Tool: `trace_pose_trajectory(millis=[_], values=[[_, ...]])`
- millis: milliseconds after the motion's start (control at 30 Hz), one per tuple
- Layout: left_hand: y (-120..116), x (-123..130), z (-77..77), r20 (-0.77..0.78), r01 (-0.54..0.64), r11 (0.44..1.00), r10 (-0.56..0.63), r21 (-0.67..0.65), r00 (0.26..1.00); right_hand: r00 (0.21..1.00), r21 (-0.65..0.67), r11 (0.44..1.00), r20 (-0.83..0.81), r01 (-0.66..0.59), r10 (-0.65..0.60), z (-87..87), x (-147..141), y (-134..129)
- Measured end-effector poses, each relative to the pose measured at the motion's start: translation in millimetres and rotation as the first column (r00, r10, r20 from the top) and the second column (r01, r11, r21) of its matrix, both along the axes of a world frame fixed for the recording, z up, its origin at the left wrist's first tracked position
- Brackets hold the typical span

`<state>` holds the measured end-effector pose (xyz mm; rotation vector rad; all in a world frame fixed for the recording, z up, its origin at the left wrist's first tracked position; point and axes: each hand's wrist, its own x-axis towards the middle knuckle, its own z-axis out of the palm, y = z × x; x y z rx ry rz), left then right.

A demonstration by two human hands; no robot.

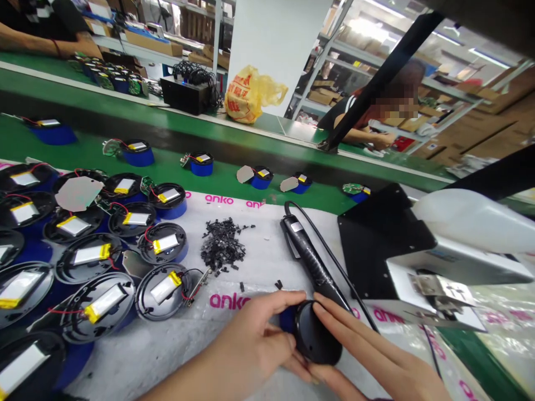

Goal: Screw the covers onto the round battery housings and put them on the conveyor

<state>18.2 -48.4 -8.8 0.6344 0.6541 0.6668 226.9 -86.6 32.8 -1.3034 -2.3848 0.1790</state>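
Observation:
Both hands are around one round black and blue housing (317,334) near the bottom centre, its smooth black face showing. My left hand (267,340) grips it from the left, with the index finger along its top edge. From the right, my right hand (363,345) has its fingers against the black face and rim. Just behind lies a black taped hand tool (313,262) with a cable. A pile of small black pieces (223,245) sits left of the tool, and a few loose pieces (278,284) lie close to the housing.
Several open blue housings with batteries (165,287) crowd the left side. More stand on the green surface (225,174) behind. At right is a metal and black machine (438,278). A yellow plastic bag (251,97) and a black box (186,94) stand further back; two people are beyond.

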Motion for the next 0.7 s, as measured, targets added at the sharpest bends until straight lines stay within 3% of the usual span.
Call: trace_pose_trajectory(millis=[133, 233, 333, 433, 500, 600, 667, 700], values=[[1.9, 2.5, 10.2, -0.107, 0.077, 0.988, -0.063, 0.136, 0.992, 0.998, 0.083, 0.997, 0.056, 0.01, -0.015, -3.1, -4.0, -2.7], [4.6, 12.0, 17.7, -0.282, 0.08, 0.978, -0.024, 0.191, 0.959, 0.991, 0.131, 0.991, 0.134, 0.001, -0.019, 1.6, 0.5, -6.9], [6.3, 21.1, 20.2, -0.38, 0.061, 0.987, 0.0, 0.15, 0.925, 0.996, 0.054, 0.997, 0.079, 0.045, -0.049, 11.5, 7.1, 0.2], [7.5, 24.8, 20.6, -0.404, 0.067, 0.986, 0.001, 0.155, 0.915, 0.945, -0.058, 0.944, 0.053, 0.325, -0.322, 14.1, -0.1, 23.7], [8.2, 24.8, 21.4, -0.421, 0.06, 0.981, 0.023, 0.182, 0.907, 0.906, -0.125, 0.898, 0.1, 0.422, -0.411, 13.1, -10.2, 42.1], [8.9, 23.1, 21.5, -0.447, 0.034, 0.981, 0.056, 0.19, 0.893, 0.899, -0.209, 0.875, 0.066, 0.436, -0.432, 20.3, -15.4, 51.6], [8.8, 21.4, 19.6, -0.458, 0.038, 0.981, 0.054, 0.189, 0.887, 0.916, -0.256, 0.888, -0.022, 0.383, -0.401, 31.9, -8.1, 37.0], [8.5, 20.5, 18.3, -0.461, 0.05, 0.979, 0.047, 0.197, 0.886, 0.91, -0.265, 0.901, -0.143, 0.343, -0.389, 38.5, -2.1, 24.4]])
